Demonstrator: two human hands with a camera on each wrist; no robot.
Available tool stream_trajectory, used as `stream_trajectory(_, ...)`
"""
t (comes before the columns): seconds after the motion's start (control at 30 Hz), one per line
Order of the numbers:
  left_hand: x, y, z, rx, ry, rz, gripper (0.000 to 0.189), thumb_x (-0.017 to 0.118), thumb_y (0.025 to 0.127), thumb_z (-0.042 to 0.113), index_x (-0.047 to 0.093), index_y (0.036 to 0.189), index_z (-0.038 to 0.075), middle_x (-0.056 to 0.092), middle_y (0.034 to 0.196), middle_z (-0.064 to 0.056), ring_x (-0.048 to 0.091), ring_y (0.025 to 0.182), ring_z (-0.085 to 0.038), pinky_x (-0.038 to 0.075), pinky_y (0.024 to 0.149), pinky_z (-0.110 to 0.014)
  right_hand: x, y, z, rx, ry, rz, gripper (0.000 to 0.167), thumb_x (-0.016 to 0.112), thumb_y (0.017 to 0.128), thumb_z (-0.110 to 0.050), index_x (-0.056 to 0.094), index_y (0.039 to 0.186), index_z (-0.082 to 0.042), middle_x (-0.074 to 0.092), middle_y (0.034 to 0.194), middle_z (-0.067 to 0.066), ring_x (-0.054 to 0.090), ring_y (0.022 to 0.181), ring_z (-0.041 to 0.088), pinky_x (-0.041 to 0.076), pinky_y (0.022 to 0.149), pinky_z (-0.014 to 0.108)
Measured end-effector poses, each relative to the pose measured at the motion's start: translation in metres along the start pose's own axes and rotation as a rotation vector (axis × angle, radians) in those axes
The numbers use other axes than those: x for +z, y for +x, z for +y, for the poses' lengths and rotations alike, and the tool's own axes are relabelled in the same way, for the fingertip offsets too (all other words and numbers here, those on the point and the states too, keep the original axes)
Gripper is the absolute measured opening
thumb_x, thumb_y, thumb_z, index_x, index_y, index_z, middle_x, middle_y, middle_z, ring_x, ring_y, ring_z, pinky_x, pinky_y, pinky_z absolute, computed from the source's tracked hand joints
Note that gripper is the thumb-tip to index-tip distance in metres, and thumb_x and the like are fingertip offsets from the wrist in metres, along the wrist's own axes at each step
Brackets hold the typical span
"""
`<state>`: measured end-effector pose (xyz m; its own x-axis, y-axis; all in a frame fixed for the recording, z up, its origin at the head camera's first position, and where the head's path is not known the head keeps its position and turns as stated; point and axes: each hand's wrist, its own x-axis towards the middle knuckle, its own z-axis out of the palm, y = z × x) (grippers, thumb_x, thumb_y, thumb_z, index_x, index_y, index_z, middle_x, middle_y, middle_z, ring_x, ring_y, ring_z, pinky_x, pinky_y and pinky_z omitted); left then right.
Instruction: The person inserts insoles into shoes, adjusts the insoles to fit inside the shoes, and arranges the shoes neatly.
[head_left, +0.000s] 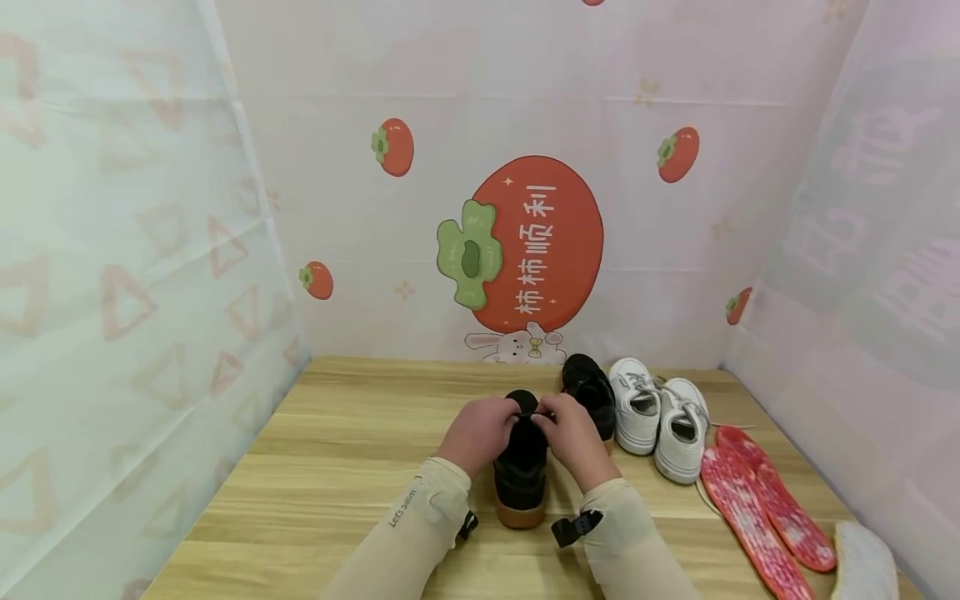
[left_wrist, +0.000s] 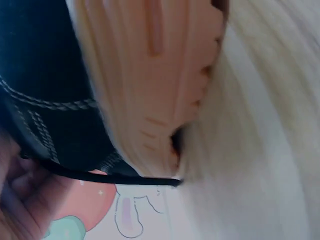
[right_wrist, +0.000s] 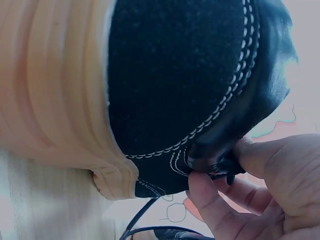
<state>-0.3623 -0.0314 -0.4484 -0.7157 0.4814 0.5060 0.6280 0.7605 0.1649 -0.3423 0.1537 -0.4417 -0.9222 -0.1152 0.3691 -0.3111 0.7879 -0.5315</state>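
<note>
Low black white-stitched shoe [head_left: 519, 483] with layered tan sole [right_wrist: 55, 85] is sitting upright on the wood-grain tabletop [head_left: 360, 458], directly below both grips, heel toward the person. Left hand [head_left: 477, 433] is apparently gripping a thin black lace [left_wrist: 125, 179]; blurred there. Right hand [head_left: 579, 437] is pinching black material at the shoe's opening; can't tell flap from lace. Step is looking like lace work. Doing it well means keeping pinches close in, pulling both sides evenly, keeping the sole flat and avoiding snagging the second black shoe [head_left: 582, 367] just beyond the right grip.
</note>
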Motion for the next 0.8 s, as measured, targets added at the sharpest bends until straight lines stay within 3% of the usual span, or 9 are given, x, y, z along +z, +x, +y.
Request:
stream_trajectory(0.27, 0.002, -0.002, 0.003, -0.128, -0.066, -0.01, 0.009, 0.073, 0.102, 0.021, 0.08, 0.103, 0.017, 0.081, 0.096, 0.001, 0.076, 0.087, -0.019, 0.062, 0.082, -0.036, -0.01, -0.003, -0.01, 0.021, -0.068, -0.063, 0.003, 0.076, 0.098, -0.014, 0.076, 0.099, -0.017, 0.07, 0.1, 0.004, 0.063, 0.091, 0.021, 0.055, 0.081, 0.043)
stream_trajectory(0.33, 0.002, -0.003, 0.004, -0.143, -0.087, -0.01, 0.008, 0.073, 0.101, 0.021, 0.08, 0.103, 0.017, 0.081, 0.097, 0.001, 0.077, 0.088, -0.019, 0.062, 0.083, -0.037, -0.017, -0.006, -0.013, 0.031, -0.081, -0.063, 0.008, 0.075, 0.099, -0.015, 0.078, 0.106, -0.016, 0.07, 0.104, 0.007, 0.066, 0.093, 0.023, 0.057, 0.083, 0.045)
stream_trajectory(0.47, 0.002, -0.003, 0.004, -0.154, -0.123, 0.005, 0.007, 0.074, 0.101, 0.022, 0.079, 0.103, 0.019, 0.081, 0.096, 0.003, 0.076, 0.088, -0.018, 0.062, 0.083, -0.038, -0.035, -0.013, -0.017, 0.04, -0.093, -0.019, 0.014, 0.072, 0.1, -0.018, 0.079, 0.112, -0.015, 0.069, 0.102, 0.006, 0.064, 0.091, 0.022, 0.056, 0.082, 0.044)
stream_trajectory(0.6, 0.002, -0.002, 0.003, -0.171, -0.132, 0.011, 0.008, 0.074, 0.101, 0.023, 0.08, 0.102, 0.019, 0.081, 0.096, 0.004, 0.076, 0.087, -0.017, 0.062, 0.083, -0.037, -0.056, -0.024, -0.012, 0.025, -0.109, 0.024, 0.013, 0.071, 0.1, -0.019, 0.08, 0.108, -0.016, 0.07, 0.098, 0.004, 0.063, 0.088, 0.02, 0.055, 0.082, 0.044)
stream_trajectory(0.8, 0.002, -0.002, 0.003, -0.198, -0.117, -0.007, 0.008, 0.074, 0.101, 0.024, 0.081, 0.102, 0.02, 0.081, 0.096, 0.004, 0.076, 0.086, -0.017, 0.062, 0.083, -0.038, -0.102, -0.048, 0.01, 0.056, -0.169, 0.11, 0.019, 0.065, 0.102, -0.018, 0.082, 0.111, -0.015, 0.079, 0.112, 0.009, 0.072, 0.098, 0.029, 0.058, 0.086, 0.054)
